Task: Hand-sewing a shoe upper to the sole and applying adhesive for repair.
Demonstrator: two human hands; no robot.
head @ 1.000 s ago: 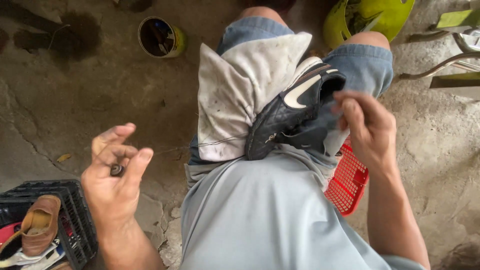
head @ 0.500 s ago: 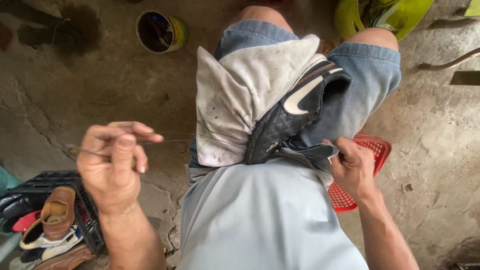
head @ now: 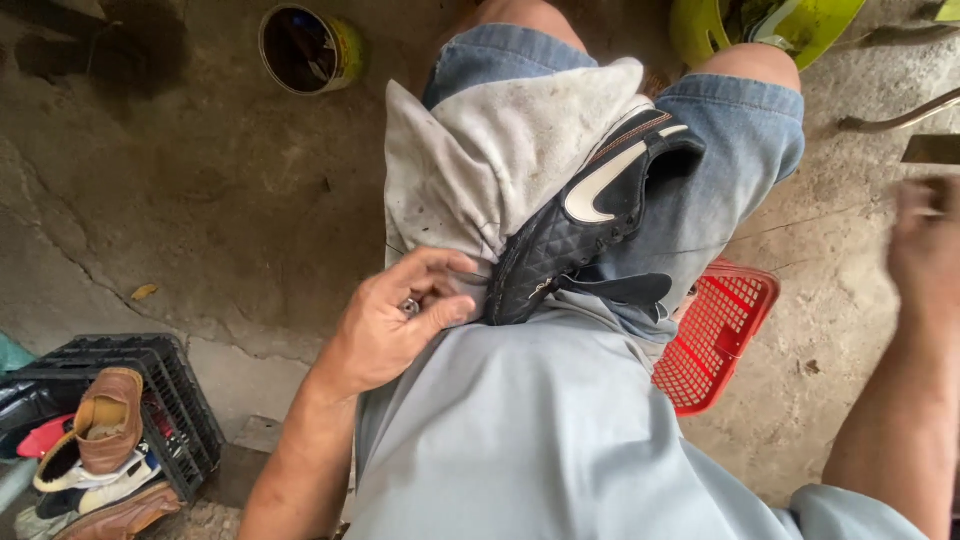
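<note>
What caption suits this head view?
Left hand pinches at the toe of a black shoe on a cloth-covered lap; right hand swings out, blurred.

Left hand [head: 395,320] dropped from mid-air down next to the black shoe's [head: 585,225] toe, and the right hand [head: 925,250] let go, swinging out wide.

The shoe [head: 590,225] lies on a cloth [head: 500,150] over the person's lap. The left hand [head: 395,320] rests at the shoe's 8 o'clock, touching the cloth. A basket [head: 720,340] sits at its 4 o'clock, a tin [head: 305,50] at 10 o'clock. A crate [head: 175,400] holding shoes [head: 100,440] stands far at 8 o'clock.
</note>
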